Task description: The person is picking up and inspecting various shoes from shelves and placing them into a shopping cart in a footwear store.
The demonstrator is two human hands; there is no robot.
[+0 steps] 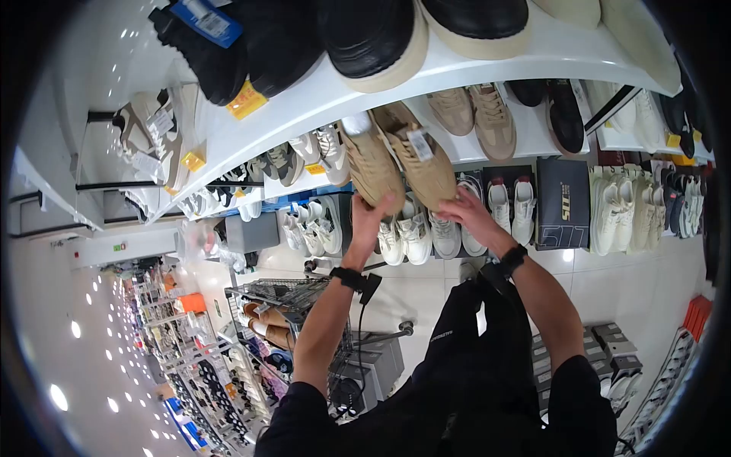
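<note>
Two points of contact noted: the left hand [375,217] at the toe of the left-side tan shoe [369,164], the right hand [461,215] at the toe of the right-side tan shoe [426,174]. Good handling, in my judgement, meant keeping the pair level and side by side, with light pressure on the soft toes and the heels clear of the shelf edge above.

Left fingers were curled round the toe, thumb over the upper. Right hand was partly closed, its fingers bent against the toe and outer side. Firmness of either grip could not be told.

Pair lay at the front edge of the middle shelf [533,141], toes pointing out toward the wearer; whether the soles rested on it was hidden. White tag [420,145] sat on the right-side shoe.

Along the same shelf, beige shoes [493,122] stood to the right, a black shoe [565,118] near its right end. Upper shelf [548,65] carried large black shoes [373,34] at its front edge. Row below held white shoes [415,236] and a dark shoebox [562,204]. Lower left, brown shoes [270,324] lay in a wire cart [293,289].
</note>
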